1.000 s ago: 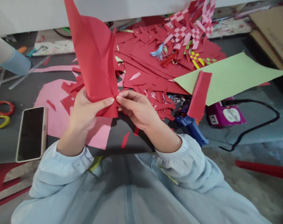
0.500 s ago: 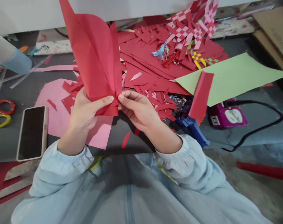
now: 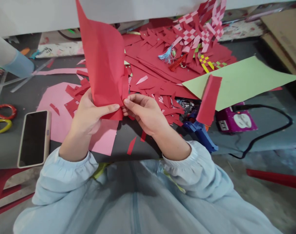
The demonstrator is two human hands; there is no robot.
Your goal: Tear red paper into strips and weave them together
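Observation:
A large sheet of red paper (image 3: pixel 102 61) stands up between my hands, its upper part curling toward the back. My left hand (image 3: pixel 89 112) is closed on its lower left part, thumb lying across the front. At the sheet's right edge, the thumb and fingers of my right hand (image 3: pixel 143 112) pinch a narrow strip of red paper (image 3: pixel 125 86) that runs up along the sheet. Whether this strip is joined to the sheet I cannot tell. Beneath my hands lies pink paper (image 3: pixel 104 139), with small red scraps (image 3: pixel 131 145) beside it.
Red paper pieces and woven pink-and-red checkered pieces (image 3: pixel 189 34) pile up behind. Right lie a green sheet (image 3: pixel 240 81), a folded red piece (image 3: pixel 209 99), a blue glue gun (image 3: pixel 199 133) and a purple power adapter (image 3: pixel 236 120). Left are a phone (image 3: pixel 33 138) and scissors (image 3: pixel 4 118).
The top of the red sheet has swung to the right and its curl has changed. The strip at its right edge now bends lower. Both hands keep their grip in nearly the same place.

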